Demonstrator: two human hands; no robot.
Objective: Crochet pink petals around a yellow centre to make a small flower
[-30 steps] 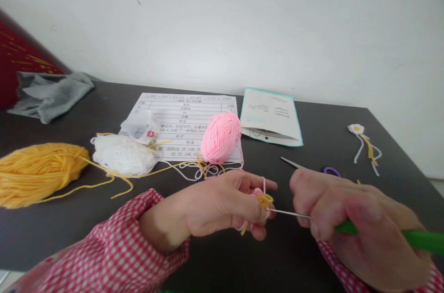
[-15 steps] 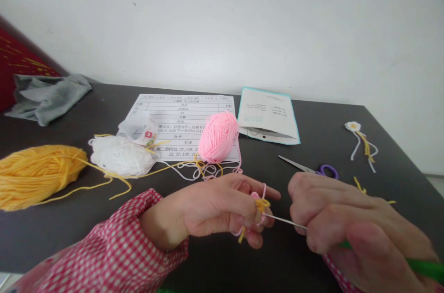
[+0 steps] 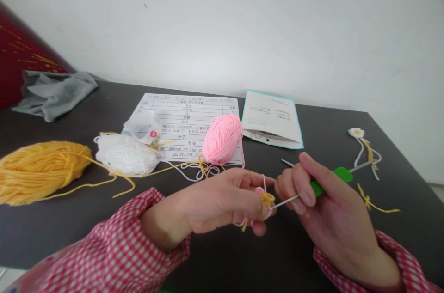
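Pinched in my left hand is a small crochet piece of yellow and pink yarn, and a pink strand runs up over the forefinger. My right hand is closed around a crochet hook with a green grip. Its thin metal shaft reaches left to the piece, where the tip is hidden among the loops. Beyond my left hand, the pink yarn ball rests on a printed sheet. To its left lie a white yarn ball and a yellow yarn skein.
A white packet with a blue edge lies at the back. Scissors are mostly hidden behind my right hand. On the right are a white crochet flower and yellow yarn scraps. Grey cloth sits back left.
My right hand has turned over, palm now showing, bringing the hook's green grip into view and covering most of the scissors. The view has shifted slightly; my left hand keeps its hold.
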